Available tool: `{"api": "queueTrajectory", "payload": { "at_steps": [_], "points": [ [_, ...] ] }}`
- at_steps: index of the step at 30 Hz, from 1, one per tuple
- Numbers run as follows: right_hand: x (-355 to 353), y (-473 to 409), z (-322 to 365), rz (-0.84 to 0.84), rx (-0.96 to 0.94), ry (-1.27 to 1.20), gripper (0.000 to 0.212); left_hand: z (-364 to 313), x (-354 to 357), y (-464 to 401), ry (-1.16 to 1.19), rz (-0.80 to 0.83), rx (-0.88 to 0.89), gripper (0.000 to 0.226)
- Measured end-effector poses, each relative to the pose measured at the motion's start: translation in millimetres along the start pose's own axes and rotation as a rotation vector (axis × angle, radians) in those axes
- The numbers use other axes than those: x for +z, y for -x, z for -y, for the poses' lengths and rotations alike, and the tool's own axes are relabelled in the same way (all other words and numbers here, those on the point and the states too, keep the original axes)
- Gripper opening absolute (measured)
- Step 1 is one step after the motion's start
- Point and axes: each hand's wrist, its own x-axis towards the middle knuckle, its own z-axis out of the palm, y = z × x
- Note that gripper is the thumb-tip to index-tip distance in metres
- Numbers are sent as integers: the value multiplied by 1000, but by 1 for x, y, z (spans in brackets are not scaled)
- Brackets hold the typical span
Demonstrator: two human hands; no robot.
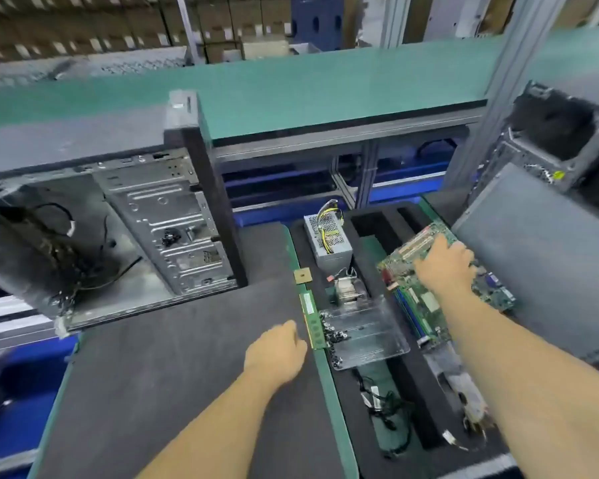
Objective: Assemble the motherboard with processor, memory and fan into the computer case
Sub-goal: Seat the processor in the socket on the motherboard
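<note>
Head view: right hand point(445, 266) lies on one motherboard point(429, 292), fingers curled over its far edge, gripping it above the foam tray point(412, 402). Left hand point(275, 350) loosely curled, holding nothing, over the grey mat point(173, 375). Left of the grip: one memory stick point(312, 321), one processor point(302, 276), one fan point(348, 292), one power supply point(329, 242); further left, one open case point(118, 233).

A silver power supply point(329, 242) stands in the black foam tray point(374, 219), cardboard boxes point(83, 29) stacked behind.
</note>
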Motion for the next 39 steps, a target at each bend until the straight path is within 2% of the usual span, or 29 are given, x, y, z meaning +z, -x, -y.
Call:
{"api": "queueTrajectory", "payload": {
  "at_steps": [1,4,9,13,18,23,24,26,29,32,34,37,39],
  "points": [
    [-2,-11,-11,-4,57,71,54,8,8,2,-37,77,-34,14],
    [-3,-45,-39,0,102,172,54,36,30,-2,-48,178,-102,22],
    [0,-73,-46,102,119,181,44,36,17,-29,53,169,-174,18],
    [-9,-75,-41,98,89,135,24,35,16,-33,53,145,-185,20],
    [-58,-54,-9,-68,-98,168,21,30,17,-33,89,126,-210,20],
    [-147,-7,34,-331,-277,174,26,25,19,-19,214,92,-250,18],
    [-163,5,42,-385,-297,142,24,25,16,-17,300,73,-245,19],
    [-187,30,62,-416,-301,44,18,22,2,-12,613,24,-243,25],
    [-179,73,94,-225,-282,-214,13,28,-37,6,1084,-61,-293,28],
    [-114,119,121,13,-259,-415,9,62,-69,28,1256,-132,-301,38],
    [-54,150,135,152,-193,-521,17,100,-77,45,1246,-189,-341,46],
    [29,198,151,272,-84,-629,29,163,-71,69,1021,-296,-399,42],
    [74,228,160,343,-47,-674,17,200,-61,85,867,-392,-422,32]
  ]
}}
